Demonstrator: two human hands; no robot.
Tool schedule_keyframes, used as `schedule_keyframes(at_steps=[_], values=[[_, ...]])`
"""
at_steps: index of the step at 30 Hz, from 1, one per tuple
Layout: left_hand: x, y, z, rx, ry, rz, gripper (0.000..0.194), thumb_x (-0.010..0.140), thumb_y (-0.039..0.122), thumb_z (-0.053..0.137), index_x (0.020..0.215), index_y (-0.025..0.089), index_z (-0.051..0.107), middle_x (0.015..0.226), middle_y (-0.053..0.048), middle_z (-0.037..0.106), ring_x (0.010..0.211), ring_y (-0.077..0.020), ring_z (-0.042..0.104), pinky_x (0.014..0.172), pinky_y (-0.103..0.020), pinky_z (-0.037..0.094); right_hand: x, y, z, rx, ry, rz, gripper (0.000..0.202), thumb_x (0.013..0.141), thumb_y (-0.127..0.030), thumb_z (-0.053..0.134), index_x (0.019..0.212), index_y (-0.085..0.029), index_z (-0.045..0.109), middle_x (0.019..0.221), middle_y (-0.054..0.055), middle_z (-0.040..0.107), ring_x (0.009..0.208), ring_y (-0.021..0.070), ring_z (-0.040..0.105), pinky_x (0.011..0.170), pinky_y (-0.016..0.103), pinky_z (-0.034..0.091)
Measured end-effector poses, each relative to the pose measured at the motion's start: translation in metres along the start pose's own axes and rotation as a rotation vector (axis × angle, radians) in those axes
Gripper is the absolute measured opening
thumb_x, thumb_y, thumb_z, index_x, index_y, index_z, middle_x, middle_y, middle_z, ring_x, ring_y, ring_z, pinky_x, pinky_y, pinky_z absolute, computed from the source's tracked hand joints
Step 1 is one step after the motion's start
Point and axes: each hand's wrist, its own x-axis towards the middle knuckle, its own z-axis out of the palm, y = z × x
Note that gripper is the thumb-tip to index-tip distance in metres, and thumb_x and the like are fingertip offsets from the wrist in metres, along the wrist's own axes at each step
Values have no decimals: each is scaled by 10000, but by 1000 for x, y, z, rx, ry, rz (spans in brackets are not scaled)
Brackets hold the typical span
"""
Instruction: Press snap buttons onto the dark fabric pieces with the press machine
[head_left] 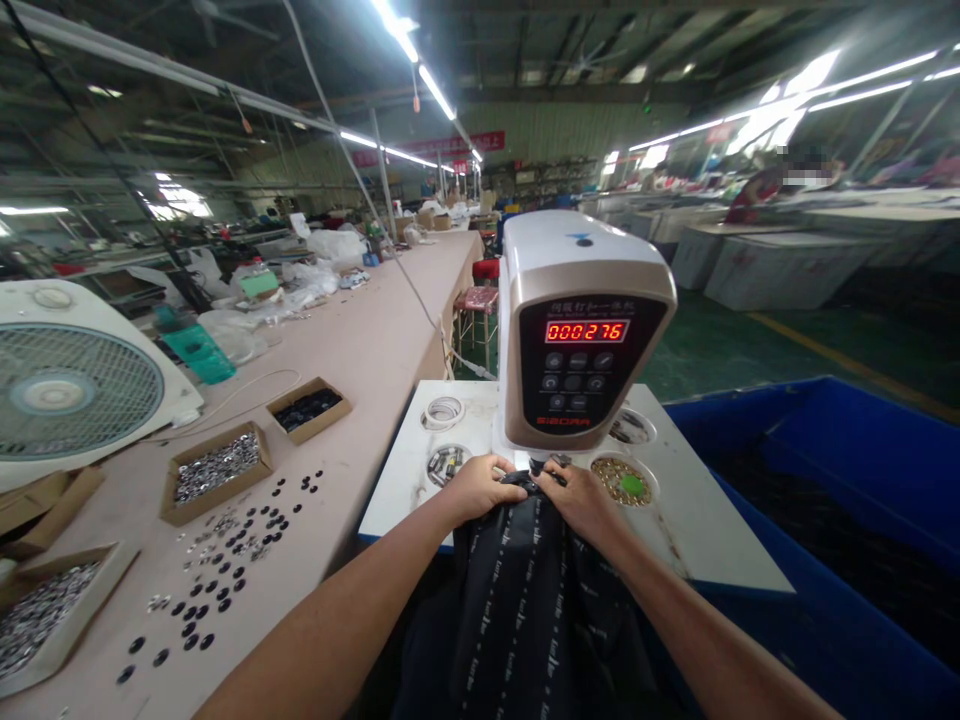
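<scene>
A white and bronze machine with a red display reading 000276 stands on a white worktop. Below its head, black fabric with rows of white lettering is held up to the machine and hangs down toward me. My left hand pinches the fabric's upper edge from the left. On the right, my right hand grips the same edge, close to the left one. The machine's lower part and the fingertips partly hide the spot where the fabric meets it.
Left, a long table carries a white fan, boxes of metal pieces, a box of black pieces and scattered black buttons. A blue bin stands right. Farther back, a person bends over a table.
</scene>
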Motion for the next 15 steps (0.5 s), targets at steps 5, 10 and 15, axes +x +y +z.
schedule_keyframes(at_steps=[5, 10, 15], values=[[-14, -3, 2, 173, 118, 194, 322, 769, 270, 715, 1074, 203, 636, 894, -11, 674, 869, -198, 620, 844, -307, 456, 1, 3, 2, -26, 5, 25, 312, 892, -420, 523, 919, -215, 757, 938, 72, 788, 914, 279, 712, 774, 325, 463], [-25, -8, 12, 450, 236, 498, 296, 917, 190, 519, 1169, 250, 660, 1150, -50, 626, 1041, -196, 609, 925, -284, 455, 3, 7, 5, -68, 30, 41, 304, 900, -417, 524, 1000, -224, 738, 978, 91, 792, 974, 296, 715, 791, 330, 468], [-29, -17, 14, 744, 228, 568, 367, 975, 216, 441, 1247, 327, 662, 1273, -45, 598, 925, -183, 643, 801, -276, 488, 4, 10, 7, -103, 24, 38, 296, 913, -414, 521, 1015, -223, 722, 993, 99, 792, 973, 284, 719, 784, 319, 462]])
